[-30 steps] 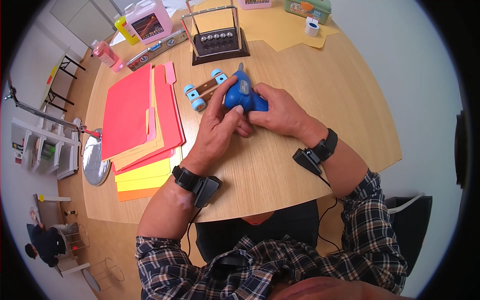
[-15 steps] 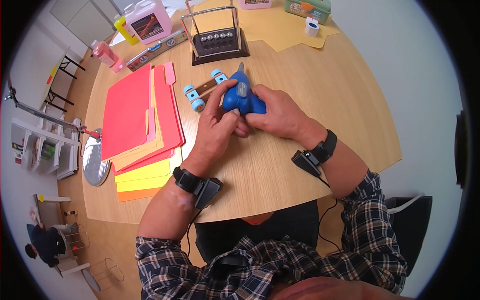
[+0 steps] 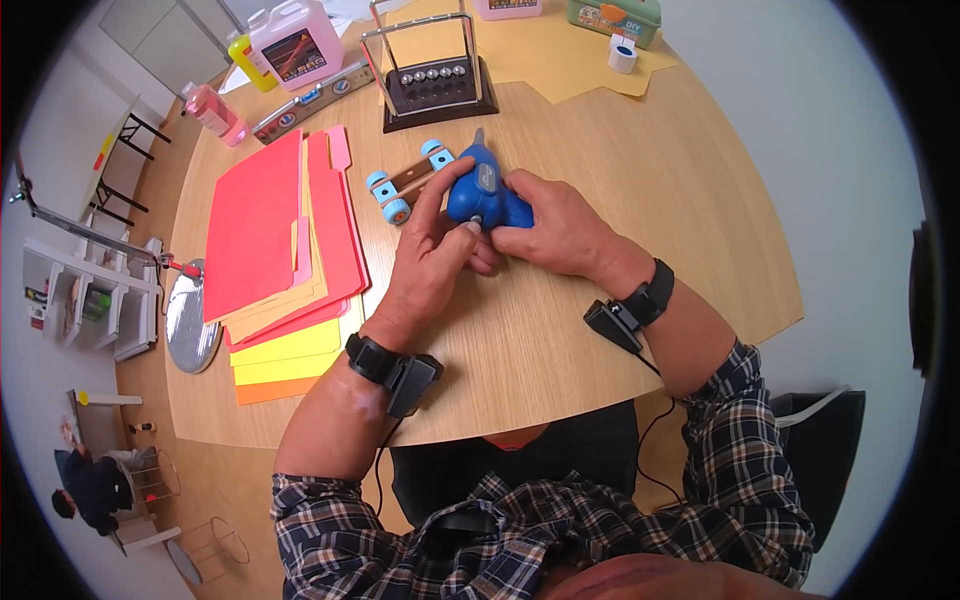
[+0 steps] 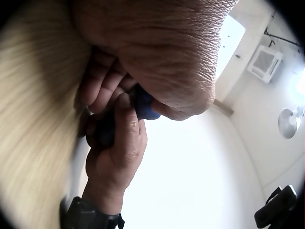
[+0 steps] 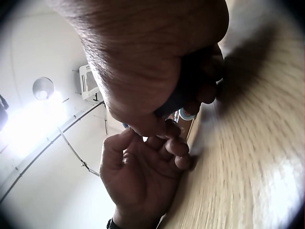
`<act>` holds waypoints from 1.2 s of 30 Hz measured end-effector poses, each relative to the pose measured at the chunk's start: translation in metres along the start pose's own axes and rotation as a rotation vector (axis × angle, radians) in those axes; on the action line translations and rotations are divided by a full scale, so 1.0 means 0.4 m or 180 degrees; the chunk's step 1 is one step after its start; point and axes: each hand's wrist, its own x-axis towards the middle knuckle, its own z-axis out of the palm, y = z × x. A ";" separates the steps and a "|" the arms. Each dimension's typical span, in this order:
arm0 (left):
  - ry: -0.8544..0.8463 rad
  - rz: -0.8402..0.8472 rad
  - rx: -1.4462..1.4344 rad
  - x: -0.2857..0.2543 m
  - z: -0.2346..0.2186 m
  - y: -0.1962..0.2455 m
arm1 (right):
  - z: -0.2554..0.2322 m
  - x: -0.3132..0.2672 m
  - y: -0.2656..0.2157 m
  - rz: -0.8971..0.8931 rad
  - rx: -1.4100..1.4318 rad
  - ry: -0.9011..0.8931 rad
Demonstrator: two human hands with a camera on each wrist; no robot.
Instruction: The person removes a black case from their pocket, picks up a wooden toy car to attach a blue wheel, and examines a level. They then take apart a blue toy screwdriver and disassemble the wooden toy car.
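Note:
Between both hands, over the table, is a blue glue gun with a grey pointed nozzle facing away from me and a grey oval label on top. My right hand grips its handle, which sticks out to the right; most of that handle is hidden by the fingers. The left hand holds the gun's left side with the index finger, and its thumb tip lies at the rear end. In the left wrist view, a dark blue part shows between the hands. A wooden toy car with light blue wheels stands just left of the gun.
Left lie red, yellow and orange folders. Behind stand a Newton's cradle, a spirit level, a pink jug and a pink bottle. Far right hold a tape roll and a green box.
The glue gun has shifted slightly toward me and to the left. The left thumb has slid a little lower at its rear end. Other things are unmoved.

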 end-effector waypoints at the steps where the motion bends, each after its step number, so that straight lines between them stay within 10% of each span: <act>1: -0.0001 0.0000 0.0001 0.001 0.000 -0.001 | -0.002 0.000 -0.001 0.0012 -0.0005 -0.0026; 21: 0.0073 0.0125 0.0009 0.005 0.014 -0.017 | -0.015 0.002 0.013 -0.0066 0.0090 -0.0015; 36: -0.0213 0.0315 0.0912 -0.014 0.007 -0.035 | -0.143 0.145 0.211 0.0561 -0.1125 0.1563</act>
